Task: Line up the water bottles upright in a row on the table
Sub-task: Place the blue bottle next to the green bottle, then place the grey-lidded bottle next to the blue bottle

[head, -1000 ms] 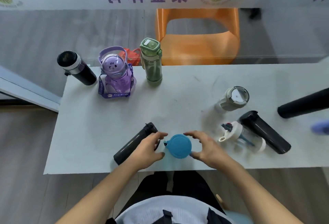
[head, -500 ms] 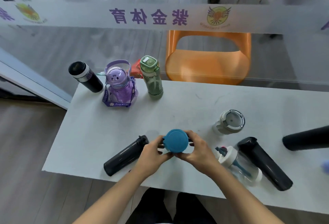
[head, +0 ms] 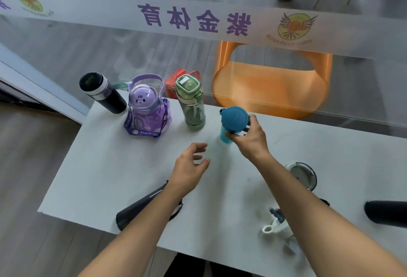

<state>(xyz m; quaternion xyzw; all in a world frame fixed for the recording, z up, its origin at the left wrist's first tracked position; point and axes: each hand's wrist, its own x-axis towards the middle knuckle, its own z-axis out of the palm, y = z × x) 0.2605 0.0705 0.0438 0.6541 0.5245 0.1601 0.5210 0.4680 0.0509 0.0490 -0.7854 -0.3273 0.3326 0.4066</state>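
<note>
Now R hand (head: 248, 142) fingers clamp blue bottle (head: 233, 122); L hand (head: 189, 171) fingers loosely spread, empty.

A sports venue, seemingly. A glass partition (head: 132, 52) at twelve o'clock carries a frosted band (head: 110, 15) reading 紫金体育. An orange chair (head: 271, 87) stands behind it.

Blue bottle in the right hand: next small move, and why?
Probably lower the blue bottle straight down beside the green bottle and release. The right hand holds it upright near the row's open end; black flask, purple bottle and green one already stand there. The left hand is empty.
</note>
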